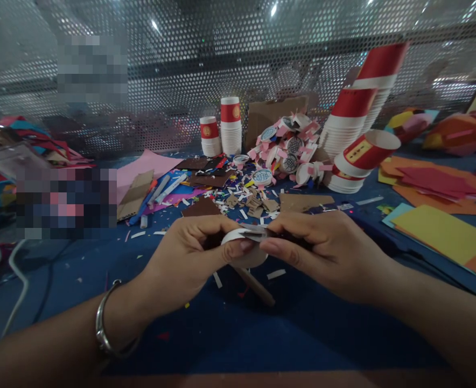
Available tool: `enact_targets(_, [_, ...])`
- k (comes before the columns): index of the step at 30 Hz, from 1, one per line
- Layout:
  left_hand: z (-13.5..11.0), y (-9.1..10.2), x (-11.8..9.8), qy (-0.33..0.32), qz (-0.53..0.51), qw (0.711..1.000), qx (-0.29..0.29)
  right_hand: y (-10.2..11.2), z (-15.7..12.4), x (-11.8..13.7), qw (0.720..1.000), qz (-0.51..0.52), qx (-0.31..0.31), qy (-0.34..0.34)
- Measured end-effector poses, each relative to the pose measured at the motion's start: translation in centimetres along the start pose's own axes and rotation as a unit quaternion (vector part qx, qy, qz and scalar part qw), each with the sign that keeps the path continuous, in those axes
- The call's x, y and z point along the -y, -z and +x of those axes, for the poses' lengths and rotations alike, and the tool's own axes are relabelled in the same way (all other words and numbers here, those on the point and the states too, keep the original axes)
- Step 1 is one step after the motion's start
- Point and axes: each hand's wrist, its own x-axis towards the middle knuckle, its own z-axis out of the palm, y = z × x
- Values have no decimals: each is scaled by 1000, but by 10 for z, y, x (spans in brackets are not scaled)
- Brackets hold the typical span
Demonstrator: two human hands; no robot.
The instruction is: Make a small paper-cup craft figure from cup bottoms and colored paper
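Note:
Between my two hands is a round white paper piece (249, 257) that looks like a cut-down paper cup base, with a greyish strip at its upper rim. My left hand (193, 256) pinches its left side, thumb in front and fingers behind. On the right, the thumb and fingers of my right hand (322, 250) close on the strip and rim. The fingertips behind the piece are partly hidden. Just below it is a brown stick (256, 286); its upper end is hidden, so whether it touches the piece I cannot tell.
Behind my hands lie paper scraps (242, 196) and a heap of small paper pieces with pink tabs (290, 148). Red-and-white cup stacks (230, 129) stand at the back, with a leaning cup (367, 153) at right. Coloured sheets (443, 231) lie right, markers (157, 191) left.

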Motion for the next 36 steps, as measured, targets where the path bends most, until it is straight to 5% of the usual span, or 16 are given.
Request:
enact_targets(22, [6,9,3,58,75,995,-7,-5,6,-5,998,34,22,-54])
enact_targets(36, [8,7,7,93,-63,993,-41,-2,13,-12,993,78,-37,-85])
